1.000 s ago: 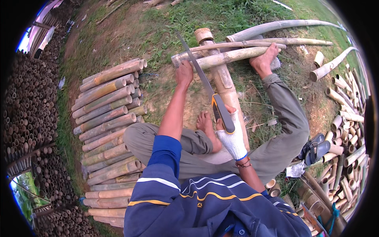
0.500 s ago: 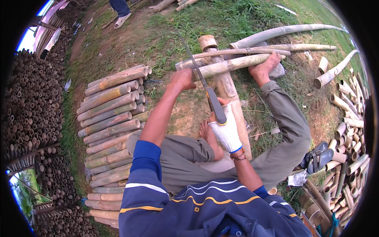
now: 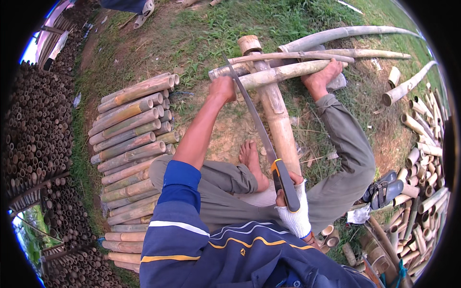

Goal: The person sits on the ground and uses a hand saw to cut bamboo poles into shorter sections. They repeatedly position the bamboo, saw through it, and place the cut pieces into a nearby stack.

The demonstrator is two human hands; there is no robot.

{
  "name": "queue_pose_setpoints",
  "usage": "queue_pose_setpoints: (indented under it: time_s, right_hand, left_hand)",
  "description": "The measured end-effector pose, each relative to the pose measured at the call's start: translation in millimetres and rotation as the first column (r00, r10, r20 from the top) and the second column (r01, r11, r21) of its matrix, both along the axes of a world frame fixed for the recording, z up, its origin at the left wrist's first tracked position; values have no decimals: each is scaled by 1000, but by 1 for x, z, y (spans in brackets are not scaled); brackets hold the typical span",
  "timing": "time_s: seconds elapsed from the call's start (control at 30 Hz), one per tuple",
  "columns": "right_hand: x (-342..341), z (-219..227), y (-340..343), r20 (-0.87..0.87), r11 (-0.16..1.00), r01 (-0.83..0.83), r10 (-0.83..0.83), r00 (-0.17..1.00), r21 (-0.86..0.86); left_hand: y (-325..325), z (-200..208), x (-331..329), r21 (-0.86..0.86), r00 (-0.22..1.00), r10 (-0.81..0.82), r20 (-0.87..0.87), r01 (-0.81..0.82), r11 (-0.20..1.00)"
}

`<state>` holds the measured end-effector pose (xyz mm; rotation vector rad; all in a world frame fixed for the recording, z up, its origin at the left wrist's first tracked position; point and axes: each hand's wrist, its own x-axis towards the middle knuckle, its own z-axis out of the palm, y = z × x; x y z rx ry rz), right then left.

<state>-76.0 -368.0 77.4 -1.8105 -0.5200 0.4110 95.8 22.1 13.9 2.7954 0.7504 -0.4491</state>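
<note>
Filling the left edge of the frame, a high bank of bamboo (image 3: 38, 120), tube ends outward, probably for tidy storage; at the right edge, a loose heap of short pieces (image 3: 427, 163), in no clear order; left of centre, a stack of cut lengths (image 3: 128, 151), laid side by side with ends roughly level, perhaps matched for length; at upper centre and downward, a thick log (image 3: 278, 125), apparently serving as a rest; across its upper part, the bamboo pole (image 3: 283, 73), raised off the ground on it, likely for clearance underneath; slanting over the pole near its left end, a saw (image 3: 257, 120), depth of any cut impossible to tell; on the pole's right end, at upper right, a bare foot (image 3: 322, 77), seemingly as a clamp; at upper centre, the bare left hand (image 3: 223, 90), curled round the pole's left end close beside the blade, presumably against wobble; at lower centre, the gloved right hand (image 3: 297, 218), wrapped round the saw handle, glove likely for grip; at lower right, dark sandals (image 3: 384, 189), off the feet.
</note>
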Motion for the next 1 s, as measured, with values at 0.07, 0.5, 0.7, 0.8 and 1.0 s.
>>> queue_pose_setpoints:
  time_s: [0.07,0.5,0.7,0.8,1.0]
  right_hand:
    - [25,-8,32,61,999,-16,13,998,46]
    - [-10,-4,4,6,999,39,-39,999,-12]
    - [61,-24,78,9,990,12,-13,1000,139]
    - [127,-27,157,-64,969,97,-84,994,229]
    - [90,-45,131,117,980,38,-62,991,196]
  left_hand:
    - [3,-5,-2,4,999,31,20,-31,1000]
    - [7,-2,-2,5,1000,7,-13,-7,1000]
    - [4,-20,-6,93,999,32,29,-34,995]
    - [-6,-8,5,127,996,-20,87,9,992]
    - [-2,-5,-2,84,997,-1,75,-6,996]
